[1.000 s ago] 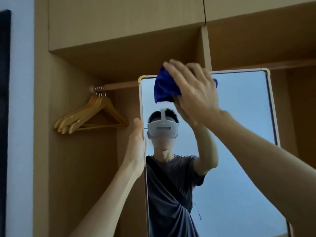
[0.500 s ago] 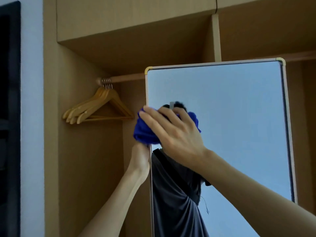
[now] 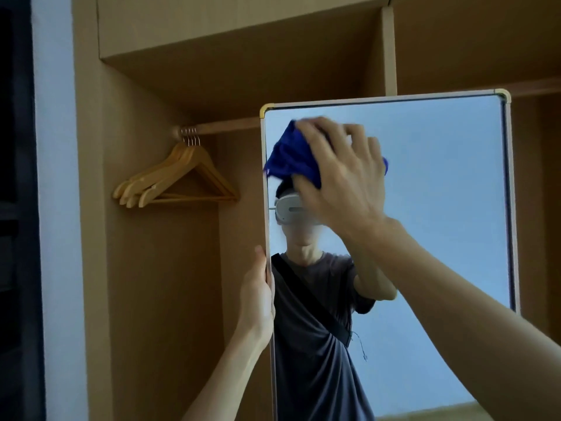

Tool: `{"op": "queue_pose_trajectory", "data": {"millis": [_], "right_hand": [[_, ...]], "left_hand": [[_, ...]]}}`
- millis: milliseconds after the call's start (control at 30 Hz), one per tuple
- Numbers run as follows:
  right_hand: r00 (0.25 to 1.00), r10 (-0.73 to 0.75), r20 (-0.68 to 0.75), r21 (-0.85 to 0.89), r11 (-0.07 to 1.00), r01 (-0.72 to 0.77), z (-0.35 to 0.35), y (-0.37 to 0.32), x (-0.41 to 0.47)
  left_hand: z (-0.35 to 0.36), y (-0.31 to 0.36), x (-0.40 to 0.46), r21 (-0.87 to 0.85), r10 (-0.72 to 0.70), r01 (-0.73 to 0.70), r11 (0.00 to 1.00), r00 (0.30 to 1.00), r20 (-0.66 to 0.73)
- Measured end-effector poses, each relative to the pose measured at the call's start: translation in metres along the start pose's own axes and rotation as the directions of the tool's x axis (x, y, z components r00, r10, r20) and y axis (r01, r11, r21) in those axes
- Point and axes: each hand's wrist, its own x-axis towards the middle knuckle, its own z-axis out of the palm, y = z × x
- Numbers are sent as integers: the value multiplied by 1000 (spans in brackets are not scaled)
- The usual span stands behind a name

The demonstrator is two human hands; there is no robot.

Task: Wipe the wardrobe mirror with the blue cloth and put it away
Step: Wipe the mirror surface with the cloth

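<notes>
The wardrobe mirror (image 3: 440,183) is a tall glass panel with a pale frame and gold corner caps, standing open in front of the wooden wardrobe. My right hand (image 3: 343,174) presses a bunched blue cloth (image 3: 293,156) flat against the glass near the mirror's upper left corner. My left hand (image 3: 258,293) grips the mirror's left edge lower down, fingers hidden behind the frame. The glass reflects a person in a dark grey T-shirt with a white headset.
Several wooden hangers (image 3: 179,177) hang from a rail (image 3: 224,127) in the open wardrobe bay left of the mirror. A wardrobe shelf and divider (image 3: 388,50) run above. A white wall (image 3: 54,208) and a dark opening lie at far left.
My right hand carried the cloth down the glass to the left edge, then back up toward the upper left corner. My left hand stayed on the mirror's edge.
</notes>
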Motion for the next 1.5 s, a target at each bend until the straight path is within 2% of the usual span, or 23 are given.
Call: {"op": "queue_pose_trajectory", "data": {"millis": [133, 167, 300, 367, 433, 467, 567, 667, 733, 767, 833, 933, 1000, 1133, 1200, 1333, 1500], "right_hand": [[962, -270, 30, 84, 960, 267, -2, -24, -72], [949, -314, 42, 101, 946, 308, -3, -27, -92], [891, -449, 63, 117, 890, 440, -13, -15, -135], [865, -497, 66, 121, 865, 487, -15, -3, -129], [895, -442, 56, 90, 895, 436, -14, 7, -110], [926, -374, 40, 61, 926, 372, -13, 12, -98], [990, -133, -37, -52, 990, 131, -9, 28, -57], [991, 110, -74, -40, 993, -113, -5, 32, -31], [980, 174, -95, -5, 984, -176, -4, 22, -34], [984, 143, -103, -8, 990, -144, -4, 17, -42], [994, -14, -107, -14, 1000, 13, -6, 9, -70], [971, -229, -65, 9, 973, 231, -13, 4, -126], [955, -296, -13, 15, 955, 296, -17, 6, -160], [950, -313, 24, -2, 950, 313, -28, 31, -173], [967, -256, 13, -24, 966, 256, -34, 53, -155], [997, -4, -76, -126, 992, -6, -36, 96, -108], [919, 350, -179, -65, 928, -366, -31, 102, -85]], "left_hand": [[-3, -5, 2, -69, 18, -15, 998, 999, 40], [-5, -4, 2, -86, 18, -16, 996, 1000, 24], [-7, -1, -4, -99, -101, 119, 988, 981, 164], [-5, 3, -6, -97, -108, 120, 988, 986, 128], [-3, 1, -7, -40, -42, 47, 998, 991, 128], [-1, 0, -7, -24, 4, -1, 1000, 991, 131], [6, -6, 1, 181, 123, -130, 975, 991, 46], [11, -6, -1, 282, 129, -148, 948, 988, 83], [12, -6, -3, 271, 159, -177, 946, 984, 86], [11, -6, -3, 261, 161, -177, 949, 983, 83], [9, -7, -1, 252, 180, -192, 948, 981, 69], [6, -7, 1, 249, 172, -180, 952, 984, 54], [6, -8, 0, 250, 163, -174, 953, 985, 63], [7, -11, 1, 331, 197, -193, 924, 980, 23], [10, -10, -2, 369, 222, -202, 907, 975, -11], [16, -10, -8, 398, 248, -223, 890, 969, -12], [18, -10, -5, 366, 278, -246, 897, 960, -34]]}}
